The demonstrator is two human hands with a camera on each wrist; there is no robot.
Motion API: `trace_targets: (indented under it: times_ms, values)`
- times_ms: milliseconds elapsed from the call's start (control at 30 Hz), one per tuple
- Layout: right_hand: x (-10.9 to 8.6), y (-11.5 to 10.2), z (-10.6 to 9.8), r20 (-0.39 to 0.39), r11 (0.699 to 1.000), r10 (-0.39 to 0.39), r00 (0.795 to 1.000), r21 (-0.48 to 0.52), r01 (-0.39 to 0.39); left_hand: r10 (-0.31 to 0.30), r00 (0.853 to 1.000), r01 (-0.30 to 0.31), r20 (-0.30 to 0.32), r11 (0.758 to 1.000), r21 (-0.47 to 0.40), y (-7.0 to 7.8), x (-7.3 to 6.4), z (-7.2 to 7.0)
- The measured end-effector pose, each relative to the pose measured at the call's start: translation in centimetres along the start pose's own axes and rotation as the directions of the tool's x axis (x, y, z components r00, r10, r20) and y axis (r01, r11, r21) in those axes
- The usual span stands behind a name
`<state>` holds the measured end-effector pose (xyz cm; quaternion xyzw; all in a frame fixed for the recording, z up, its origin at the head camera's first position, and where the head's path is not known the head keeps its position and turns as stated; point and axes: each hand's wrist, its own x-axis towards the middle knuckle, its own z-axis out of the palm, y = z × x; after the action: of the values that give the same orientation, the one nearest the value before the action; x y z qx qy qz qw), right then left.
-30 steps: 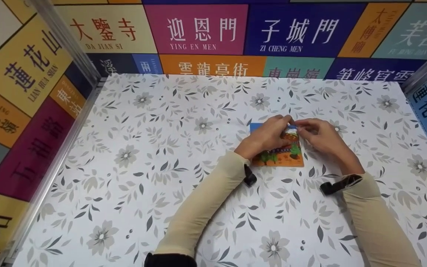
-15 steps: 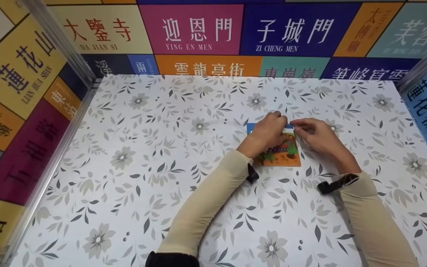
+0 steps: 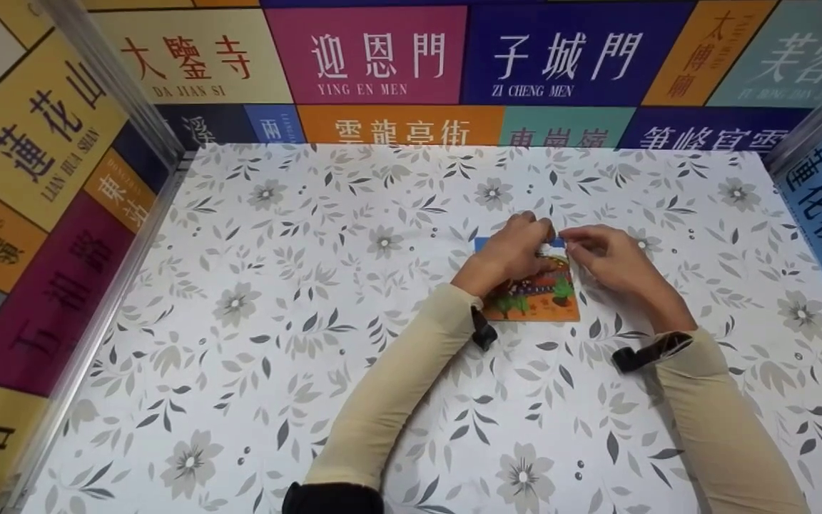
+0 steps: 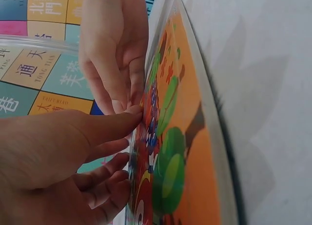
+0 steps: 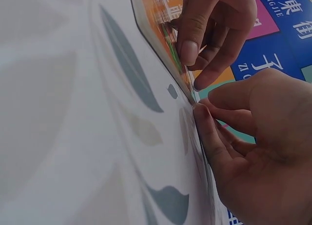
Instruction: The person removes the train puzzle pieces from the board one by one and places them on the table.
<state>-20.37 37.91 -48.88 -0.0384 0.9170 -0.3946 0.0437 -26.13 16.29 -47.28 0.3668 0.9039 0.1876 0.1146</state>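
Observation:
A small square picture board lies flat on the table, printed with an orange ground, green bushes and a blue top strip. Its face looks glossy and its pale edge shows from the side in the left wrist view. My left hand lies over its upper left part, holding it with bent fingers; the thumb touches the printed face. Thumb and forefinger of my right hand pinch at its upper right corner, close to the left fingertips. Part of the picture is hidden beneath the left hand.
A white tablecloth with grey flowers and leaves covers the table. Colourful panels with Chinese lettering stand along the back and both sides. Small black wrist cameras sit at the cuffs of the beige sleeves.
The head view has shifted slightly. My left fingers have moved a little over the board's upper part, while the right hand stays at the corner and the board keeps its place.

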Motion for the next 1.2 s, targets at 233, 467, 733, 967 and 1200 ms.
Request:
trace_targets:
  times_ms: [233, 467, 733, 967, 1200]
  values:
    - [0.0, -0.1, -0.1, -0.002, 0.999, 0.032, 0.999, -0.002, -0.032, -0.037, 0.999, 0.036, -0.015, 0.999, -0.022, 0.3, 0.0, -0.2]
    - [-0.1, -0.1, -0.2, 0.014, 1.0, 0.024, 1.0, -0.009, -0.024, -0.01, 0.999, 0.008, -0.046, 1.0, -0.026, 0.1, 0.0, -0.2]
    - [-0.2, 0.0, -0.1, 0.015, 1.0, -0.004, 1.0, 0.008, 0.004, 0.078, 0.989, -0.093, -0.125, 0.988, -0.121, -0.7, -0.1, 0.1]
    - [-0.1, 0.3, -0.3, 0.068, 0.994, -0.096, 0.993, 0.067, 0.092, 0.134, 0.982, -0.155, -0.133, 0.973, -0.17, -1.7, -0.6, 0.0]
    - [-0.5, 0.3, -1.3, 0.189, 0.99, -0.121, 0.974, 0.088, 0.106, 0.145, 0.986, -0.155, -0.08, 0.978, -0.136, -1.7, -1.1, 0.0]
